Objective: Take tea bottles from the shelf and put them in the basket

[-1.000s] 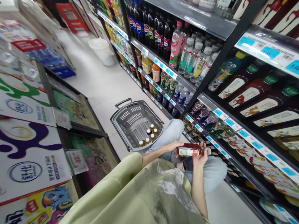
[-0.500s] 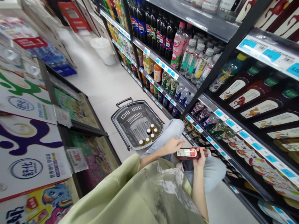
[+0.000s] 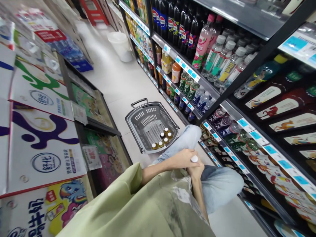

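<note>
Over my crossed legs, my left hand [image 3: 184, 158] and my right hand [image 3: 196, 170] are closed together around a drink bottle [image 3: 194, 159]. Only its white cap shows, pointing up toward me; the body is hidden behind the hands. My left fingers curl beside the cap, while the right hand wraps lower down. On the floor beyond my left knee stands a grey shopping basket [image 3: 138, 130]. Several small bottles [image 3: 162, 135] with white or dark caps and yellowish contents stand at its near right end.
Drink shelves [image 3: 187, 69] run along my right, close to my knee. Stacked milk cartons [image 3: 44, 144] line the left side. Farther up the aisle are a white bucket [image 3: 120, 46], packs of bottled water [image 3: 65, 49] and a red step stool [image 3: 95, 12].
My right hand has turned the dark red bottle from lying sideways to cap-up. My left hand has moved right and closed onto it. The view has shifted slightly.
</note>
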Action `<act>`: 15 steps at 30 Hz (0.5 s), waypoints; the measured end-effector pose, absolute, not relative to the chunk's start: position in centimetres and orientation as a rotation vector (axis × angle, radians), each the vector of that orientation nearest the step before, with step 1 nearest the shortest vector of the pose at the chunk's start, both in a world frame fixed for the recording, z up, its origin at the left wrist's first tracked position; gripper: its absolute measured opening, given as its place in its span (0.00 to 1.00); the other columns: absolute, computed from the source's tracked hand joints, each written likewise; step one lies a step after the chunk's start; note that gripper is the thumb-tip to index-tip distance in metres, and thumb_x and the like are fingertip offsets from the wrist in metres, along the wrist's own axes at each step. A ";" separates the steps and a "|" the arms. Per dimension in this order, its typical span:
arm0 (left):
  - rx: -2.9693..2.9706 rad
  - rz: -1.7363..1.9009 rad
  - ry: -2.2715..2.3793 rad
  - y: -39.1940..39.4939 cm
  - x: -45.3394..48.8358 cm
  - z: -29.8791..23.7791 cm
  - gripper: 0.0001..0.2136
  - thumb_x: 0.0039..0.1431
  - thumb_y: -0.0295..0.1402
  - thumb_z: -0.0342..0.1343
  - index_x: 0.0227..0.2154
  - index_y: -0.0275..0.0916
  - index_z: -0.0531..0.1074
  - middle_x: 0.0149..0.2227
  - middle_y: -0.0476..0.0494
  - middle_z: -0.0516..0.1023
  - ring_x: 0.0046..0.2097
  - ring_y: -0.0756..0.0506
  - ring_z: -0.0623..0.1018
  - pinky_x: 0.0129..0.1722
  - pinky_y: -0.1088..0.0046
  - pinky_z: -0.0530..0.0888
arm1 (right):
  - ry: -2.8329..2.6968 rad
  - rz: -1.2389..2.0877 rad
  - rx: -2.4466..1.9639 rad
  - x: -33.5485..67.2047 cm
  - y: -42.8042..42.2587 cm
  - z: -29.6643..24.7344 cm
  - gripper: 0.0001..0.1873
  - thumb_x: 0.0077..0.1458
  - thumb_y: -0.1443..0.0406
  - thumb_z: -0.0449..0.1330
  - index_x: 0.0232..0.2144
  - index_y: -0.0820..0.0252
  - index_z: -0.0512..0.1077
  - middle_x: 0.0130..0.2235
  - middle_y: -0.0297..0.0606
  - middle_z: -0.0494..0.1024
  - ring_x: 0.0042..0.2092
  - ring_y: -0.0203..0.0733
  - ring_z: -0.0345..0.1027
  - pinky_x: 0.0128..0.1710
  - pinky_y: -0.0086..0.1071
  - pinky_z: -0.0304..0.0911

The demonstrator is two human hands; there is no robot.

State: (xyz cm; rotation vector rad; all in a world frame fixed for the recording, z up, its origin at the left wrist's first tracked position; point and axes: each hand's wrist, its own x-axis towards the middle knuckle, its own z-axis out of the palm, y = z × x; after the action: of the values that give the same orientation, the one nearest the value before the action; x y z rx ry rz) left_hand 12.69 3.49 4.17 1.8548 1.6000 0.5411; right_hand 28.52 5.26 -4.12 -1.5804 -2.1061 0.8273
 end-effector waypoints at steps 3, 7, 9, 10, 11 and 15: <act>1.741 0.806 1.504 3.0 11.1 4.9 0.08 0.62 0.39 0.68 0.40 0.44 0.78 0.42 0.44 0.84 0.42 0.44 0.82 0.45 0.71 0.78 | -2.078 0.968 -1.476 28.0 5.4 -1.4 0.35 0.51 0.56 0.61 0.60 0.64 0.74 0.41 0.48 0.86 0.39 0.54 0.82 0.39 0.37 0.73; 1.619 1.082 1.567 2.7 7.8 8.0 0.06 0.59 0.35 0.66 0.36 0.40 0.78 0.36 0.48 0.82 0.38 0.47 0.80 0.42 0.72 0.75 | -1.936 1.324 -1.158 28.5 7.0 2.4 0.47 0.47 0.58 0.74 0.68 0.57 0.67 0.53 0.45 0.84 0.55 0.53 0.79 0.59 0.45 0.72; 1.627 1.111 1.698 2.5 5.3 9.8 0.07 0.61 0.38 0.64 0.35 0.40 0.78 0.34 0.48 0.80 0.37 0.48 0.79 0.40 0.73 0.74 | -1.885 1.342 -1.171 30.2 8.2 3.5 0.46 0.49 0.56 0.75 0.67 0.55 0.67 0.58 0.45 0.82 0.62 0.53 0.74 0.68 0.51 0.64; 1.643 1.094 1.766 2.4 4.0 10.6 0.08 0.63 0.39 0.64 0.36 0.39 0.78 0.35 0.48 0.79 0.37 0.48 0.78 0.40 0.73 0.73 | -1.876 1.285 -1.231 31.5 8.8 3.7 0.42 0.53 0.54 0.73 0.67 0.55 0.67 0.59 0.46 0.81 0.63 0.53 0.73 0.70 0.53 0.61; 1.662 1.066 1.836 2.3 2.6 11.1 0.09 0.64 0.41 0.63 0.37 0.39 0.79 0.36 0.47 0.78 0.37 0.48 0.78 0.40 0.73 0.73 | -1.873 1.197 -1.304 33.1 9.4 3.7 0.39 0.56 0.52 0.71 0.66 0.55 0.68 0.59 0.47 0.81 0.63 0.53 0.72 0.70 0.54 0.59; 1.679 0.801 2.126 1.7 -2.7 10.1 0.12 0.67 0.41 0.59 0.44 0.38 0.79 0.41 0.44 0.74 0.40 0.46 0.77 0.44 0.72 0.74 | -1.901 0.714 -1.582 41.3 10.5 1.4 0.34 0.61 0.43 0.63 0.58 0.61 0.74 0.56 0.53 0.82 0.61 0.60 0.74 0.68 0.58 0.61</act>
State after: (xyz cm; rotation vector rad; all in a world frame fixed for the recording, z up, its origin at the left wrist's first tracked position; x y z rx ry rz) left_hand -2.66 1.69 10.07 1.6792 2.1265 0.8007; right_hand 41.33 10.53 1.38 -1.5820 -1.9008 0.7140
